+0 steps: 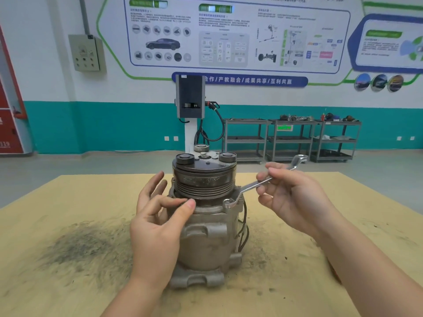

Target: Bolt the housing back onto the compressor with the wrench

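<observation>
The wall banner [247, 80] reads "合作/产教融合/成果共享/互利共赢". The right hand [295, 197] pinches the wrench [254, 185]; the left hand [158, 211], fingers loosely spread, touches the compressor [206, 239].

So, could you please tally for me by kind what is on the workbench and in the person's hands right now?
Compressor: 1, standing on the workbench
Wrench: 1, held in the right hand, ring end at the compressor's flange
Hands at work: 2, counting the left hand
Total: 4

Compressor [206, 225] upright on table [68, 259]
</observation>
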